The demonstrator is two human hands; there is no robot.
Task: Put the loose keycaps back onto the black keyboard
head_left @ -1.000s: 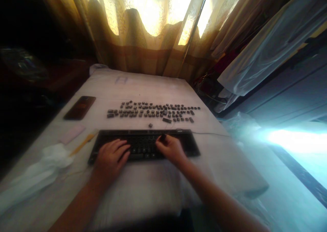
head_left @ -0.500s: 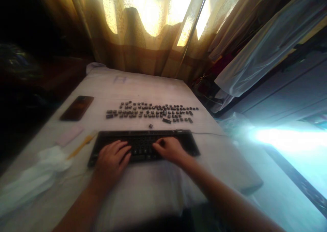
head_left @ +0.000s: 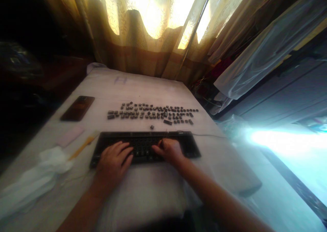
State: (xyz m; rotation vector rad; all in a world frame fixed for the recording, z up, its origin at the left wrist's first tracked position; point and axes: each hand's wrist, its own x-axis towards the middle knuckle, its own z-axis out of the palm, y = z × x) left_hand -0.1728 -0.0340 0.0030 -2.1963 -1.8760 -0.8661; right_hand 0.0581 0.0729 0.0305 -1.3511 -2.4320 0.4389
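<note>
Black keyboard (head_left: 143, 145), illegible through blur

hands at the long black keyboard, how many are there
2: the bare left hand is over the left part of the long black rectangular keyboard, and the bare right hand is over its right half. Neither is hidden, though the picture is blurred.

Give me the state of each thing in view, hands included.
Keyboard: lying flat
Left hand: open, over the keyboard
Right hand: curled over the keyboard, grip unclear
Keycaps: loose, in uneven rows
Cable: stretched out
Phone: lying flat
Pink slab: lying flat
Yellow strip: lying flat
White bundle: crumpled
Curtain: hanging, backlit
</note>
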